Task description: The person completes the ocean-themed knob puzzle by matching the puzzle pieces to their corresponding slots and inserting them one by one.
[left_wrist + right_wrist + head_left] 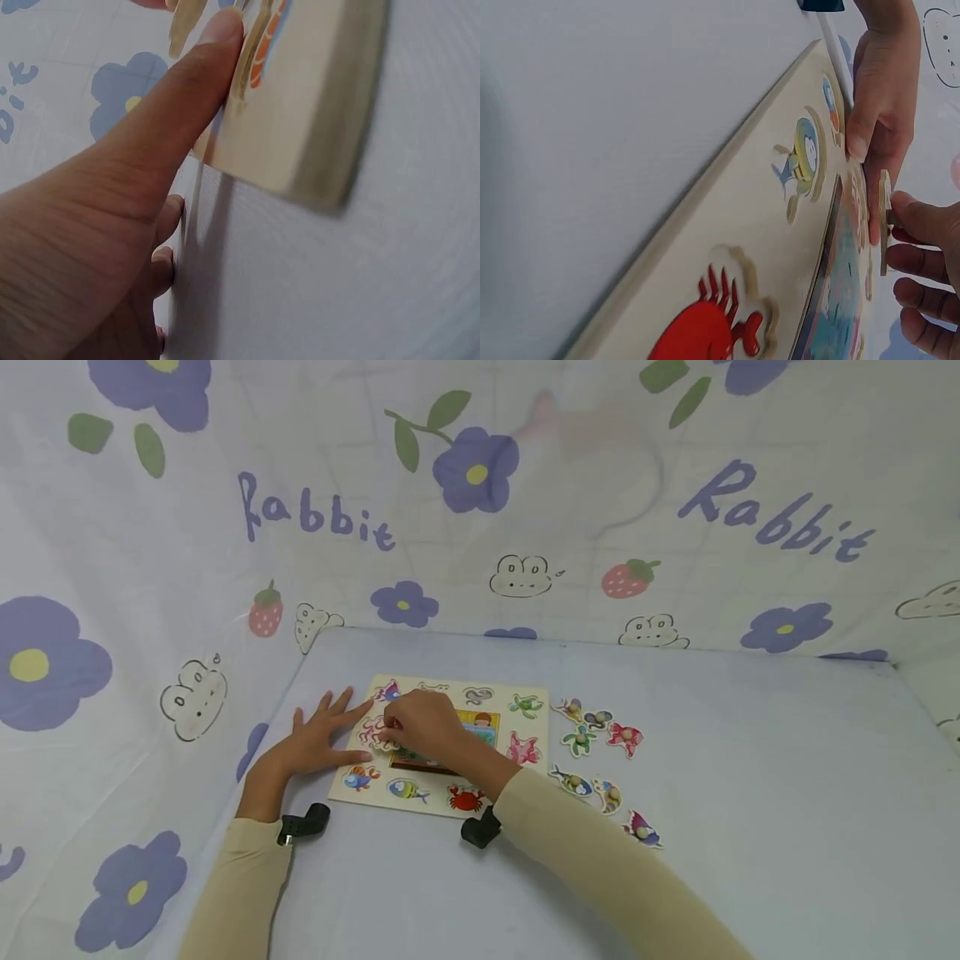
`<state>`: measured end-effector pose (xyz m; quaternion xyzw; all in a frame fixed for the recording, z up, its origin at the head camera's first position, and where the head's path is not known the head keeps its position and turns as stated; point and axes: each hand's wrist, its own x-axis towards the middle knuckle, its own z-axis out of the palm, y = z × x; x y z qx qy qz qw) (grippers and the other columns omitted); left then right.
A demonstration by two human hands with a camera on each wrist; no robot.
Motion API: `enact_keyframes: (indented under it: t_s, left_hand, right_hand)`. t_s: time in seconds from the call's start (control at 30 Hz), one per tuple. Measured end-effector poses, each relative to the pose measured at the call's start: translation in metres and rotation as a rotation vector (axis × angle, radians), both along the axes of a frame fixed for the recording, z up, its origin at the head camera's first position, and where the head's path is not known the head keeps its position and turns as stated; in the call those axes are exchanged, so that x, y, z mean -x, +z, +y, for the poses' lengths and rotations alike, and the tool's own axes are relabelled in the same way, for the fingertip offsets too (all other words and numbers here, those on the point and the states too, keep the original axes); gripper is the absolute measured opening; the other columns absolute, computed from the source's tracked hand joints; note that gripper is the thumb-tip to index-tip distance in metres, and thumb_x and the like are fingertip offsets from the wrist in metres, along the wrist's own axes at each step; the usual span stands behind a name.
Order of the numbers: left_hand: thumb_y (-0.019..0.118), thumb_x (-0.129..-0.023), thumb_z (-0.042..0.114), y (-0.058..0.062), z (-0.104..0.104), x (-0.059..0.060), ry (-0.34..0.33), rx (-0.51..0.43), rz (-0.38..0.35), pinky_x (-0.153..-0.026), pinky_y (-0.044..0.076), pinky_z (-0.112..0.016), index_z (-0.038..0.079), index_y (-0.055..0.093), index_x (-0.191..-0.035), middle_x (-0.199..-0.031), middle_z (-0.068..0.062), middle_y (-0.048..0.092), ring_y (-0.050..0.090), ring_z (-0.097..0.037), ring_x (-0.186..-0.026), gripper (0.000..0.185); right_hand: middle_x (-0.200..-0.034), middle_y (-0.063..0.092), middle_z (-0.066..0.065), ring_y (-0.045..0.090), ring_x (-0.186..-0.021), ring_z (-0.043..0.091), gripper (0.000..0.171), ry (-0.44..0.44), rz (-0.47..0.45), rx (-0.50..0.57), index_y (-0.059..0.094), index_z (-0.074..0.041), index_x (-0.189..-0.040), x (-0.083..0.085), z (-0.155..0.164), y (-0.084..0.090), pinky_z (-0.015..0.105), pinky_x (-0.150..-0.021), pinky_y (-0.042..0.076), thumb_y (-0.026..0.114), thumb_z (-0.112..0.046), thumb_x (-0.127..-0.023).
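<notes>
Overhead, floral sheet (pixel 675 527) backs pale tabletop (pixel 750 777).

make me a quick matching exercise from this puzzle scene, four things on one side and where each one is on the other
Things:
1. left hand
2. right hand
3. red crab picture
4. loose animal pieces

Places:
A. on the table, right of the puzzle board
B. flat at the board's left edge
C. near the board's front edge
D. over the board's left part, pinching a wooden piece

Pairs: 1-B, 2-D, 3-C, 4-A
</notes>
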<state>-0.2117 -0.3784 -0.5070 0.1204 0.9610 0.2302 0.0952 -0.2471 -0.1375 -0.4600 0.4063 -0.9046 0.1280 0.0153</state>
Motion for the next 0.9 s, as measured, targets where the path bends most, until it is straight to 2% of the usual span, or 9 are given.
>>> enact_keyframes:
  t_s: [0.3,0.6,0.9]
  left_hand:
    - [0.078,-0.086,0.051,0.003,-0.002,-0.001,-0.018,-0.041,0.002,-0.108,-0.013,-0.078,0.021,0.033,-0.16,-0.169,-0.02,0.006,-0.007,-0.048,-0.152,0.092]
    - [0.079,-0.085,0.051,0.002,0.0,0.0,-0.022,-0.04,0.011,-0.109,-0.012,-0.077,0.025,0.034,-0.16,-0.169,-0.018,0.007,-0.007,-0.047,-0.153,0.091]
    - [0.079,-0.084,0.053,0.0,-0.002,0.001,-0.014,-0.029,0.004,-0.11,-0.012,-0.077,0.027,0.033,-0.16,-0.17,-0.016,0.007,-0.007,-0.045,-0.154,0.092]
  right_hand:
    - [-0.082,0.071,-0.013,0.055,-0.064,0.004,0.023,-0.034,0.012,-0.006,0.08,-0.025,-0.098,0.006,-0.02,-0.009,0.023,-0.057,0.043,0.071,-0.045,-0.094]
    - [-0.08,0.07,-0.013,0.054,-0.062,0.004,0.023,-0.078,0.043,-0.037,0.079,-0.027,-0.092,0.01,-0.032,-0.016,0.024,-0.054,0.042,0.072,-0.049,-0.092]
    - [-0.081,0.07,-0.013,0.054,-0.063,0.004,0.023,-0.092,0.037,-0.041,0.079,-0.028,-0.093,0.014,-0.039,-0.021,0.024,-0.054,0.044,0.071,-0.05,-0.093]
